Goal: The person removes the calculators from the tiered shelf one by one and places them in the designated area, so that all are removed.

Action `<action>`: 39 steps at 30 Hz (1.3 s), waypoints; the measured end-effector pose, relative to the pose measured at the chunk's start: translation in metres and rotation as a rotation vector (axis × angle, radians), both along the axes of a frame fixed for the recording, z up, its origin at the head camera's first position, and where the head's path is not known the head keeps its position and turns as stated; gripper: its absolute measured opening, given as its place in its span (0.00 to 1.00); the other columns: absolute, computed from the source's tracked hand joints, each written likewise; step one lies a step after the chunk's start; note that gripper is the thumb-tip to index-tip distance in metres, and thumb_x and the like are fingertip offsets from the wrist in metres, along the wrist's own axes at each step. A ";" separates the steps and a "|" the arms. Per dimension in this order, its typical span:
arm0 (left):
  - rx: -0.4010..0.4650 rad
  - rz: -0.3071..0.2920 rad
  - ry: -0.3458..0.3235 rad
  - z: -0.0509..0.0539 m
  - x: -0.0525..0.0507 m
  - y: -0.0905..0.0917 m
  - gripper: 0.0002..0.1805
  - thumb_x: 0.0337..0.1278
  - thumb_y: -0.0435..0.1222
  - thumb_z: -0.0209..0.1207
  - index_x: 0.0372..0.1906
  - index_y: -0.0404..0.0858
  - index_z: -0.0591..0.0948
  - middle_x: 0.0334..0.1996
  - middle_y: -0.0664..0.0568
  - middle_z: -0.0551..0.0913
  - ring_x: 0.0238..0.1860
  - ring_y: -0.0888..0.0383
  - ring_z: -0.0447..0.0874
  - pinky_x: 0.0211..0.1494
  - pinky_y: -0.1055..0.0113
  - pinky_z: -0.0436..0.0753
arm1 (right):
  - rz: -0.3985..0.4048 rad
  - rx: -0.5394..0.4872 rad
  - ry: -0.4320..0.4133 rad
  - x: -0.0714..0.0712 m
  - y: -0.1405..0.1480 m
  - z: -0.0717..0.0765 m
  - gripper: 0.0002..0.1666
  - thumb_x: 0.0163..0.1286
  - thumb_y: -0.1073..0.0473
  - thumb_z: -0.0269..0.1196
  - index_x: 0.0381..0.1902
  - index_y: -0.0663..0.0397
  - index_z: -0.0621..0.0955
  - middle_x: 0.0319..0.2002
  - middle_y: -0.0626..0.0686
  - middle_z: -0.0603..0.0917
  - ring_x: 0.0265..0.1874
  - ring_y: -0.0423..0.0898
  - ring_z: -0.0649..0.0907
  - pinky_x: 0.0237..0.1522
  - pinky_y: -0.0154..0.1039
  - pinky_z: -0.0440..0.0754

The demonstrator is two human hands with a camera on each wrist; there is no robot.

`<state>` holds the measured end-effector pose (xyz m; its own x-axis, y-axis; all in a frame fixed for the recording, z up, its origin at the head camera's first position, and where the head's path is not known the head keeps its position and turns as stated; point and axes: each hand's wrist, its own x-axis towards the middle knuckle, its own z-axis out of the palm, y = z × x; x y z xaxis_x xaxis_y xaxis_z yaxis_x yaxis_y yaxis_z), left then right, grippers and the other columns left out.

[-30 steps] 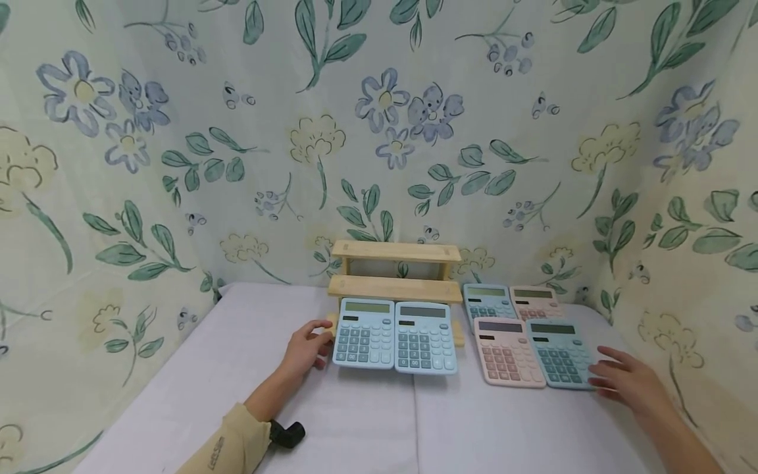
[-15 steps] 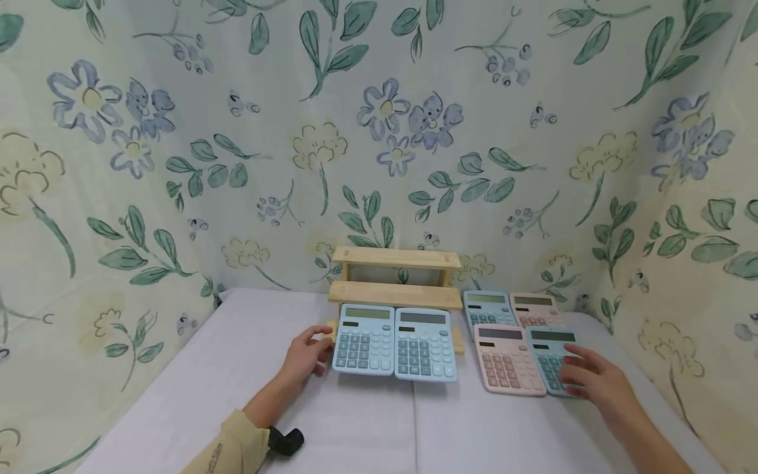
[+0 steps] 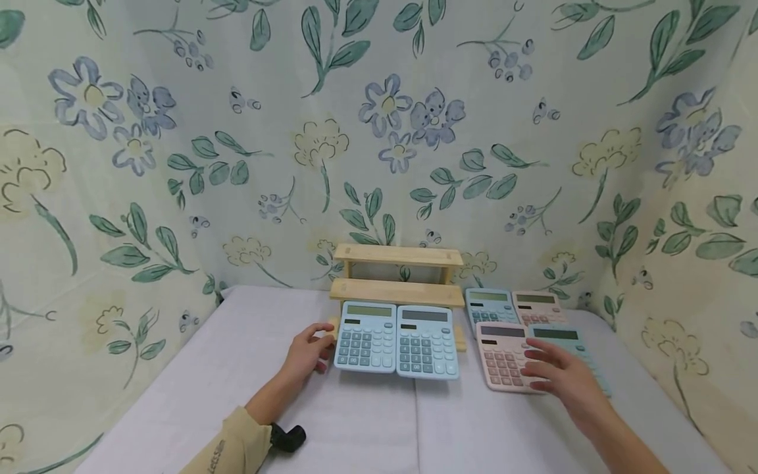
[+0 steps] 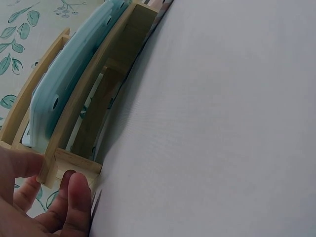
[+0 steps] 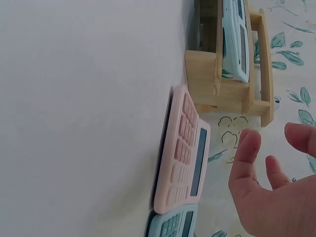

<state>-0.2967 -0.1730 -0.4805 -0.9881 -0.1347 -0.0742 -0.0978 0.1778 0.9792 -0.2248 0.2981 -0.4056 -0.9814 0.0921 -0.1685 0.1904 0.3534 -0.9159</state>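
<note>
Two light blue calculators, the left one (image 3: 365, 336) and the right one (image 3: 428, 342), lean side by side on the lowest tier of a wooden stepped stand (image 3: 397, 289). My left hand (image 3: 306, 355) is at the stand's left end; in the left wrist view its thumb and fingers pinch the end of the lowest step. My right hand (image 3: 562, 382) hovers over the front pair at right, holding nothing, fingers loosely bent and apart. Below it are a pink calculator (image 3: 502, 359) and a blue-green calculator (image 3: 556, 334), the latter partly hidden by the hand.
Behind that pair lie another blue calculator (image 3: 488, 303) and another pink calculator (image 3: 535, 303). A white cloth covers the table (image 3: 249, 336). Floral fabric (image 3: 266, 164) hangs behind and along both sides. A black strap-like piece (image 3: 288, 438) juts from my left wrist.
My right hand has moved left, from the blue-green calculator's right edge to over it and the pink one's edge. The left hand keeps its place at the stand.
</note>
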 end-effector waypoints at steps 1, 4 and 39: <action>-0.002 0.000 -0.002 0.000 0.000 0.000 0.17 0.66 0.40 0.59 0.58 0.45 0.80 0.40 0.45 0.85 0.31 0.53 0.80 0.26 0.64 0.81 | 0.005 -0.003 -0.001 0.001 -0.005 0.001 0.40 0.74 0.55 0.59 0.78 0.58 0.58 0.73 0.69 0.63 0.46 0.43 0.84 0.47 0.37 0.85; -0.001 0.001 -0.004 0.000 0.000 0.000 0.17 0.66 0.39 0.59 0.58 0.45 0.80 0.41 0.45 0.85 0.31 0.53 0.79 0.26 0.64 0.81 | 0.016 -0.009 -0.006 0.002 -0.020 0.002 0.39 0.73 0.55 0.60 0.77 0.57 0.61 0.71 0.68 0.65 0.47 0.46 0.83 0.48 0.38 0.85; -0.004 0.019 -0.031 0.006 0.004 0.003 0.17 0.65 0.39 0.59 0.57 0.44 0.80 0.40 0.45 0.85 0.32 0.53 0.80 0.25 0.65 0.80 | 0.020 -0.243 -0.057 -0.008 -0.096 -0.022 0.34 0.70 0.62 0.62 0.72 0.51 0.69 0.64 0.64 0.75 0.46 0.51 0.86 0.49 0.43 0.85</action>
<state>-0.2929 -0.1702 -0.4741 -0.9826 -0.1536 -0.1042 -0.1314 0.1794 0.9750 -0.2326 0.2021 -0.4273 -0.9708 0.0230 -0.2387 0.2397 0.1279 -0.9624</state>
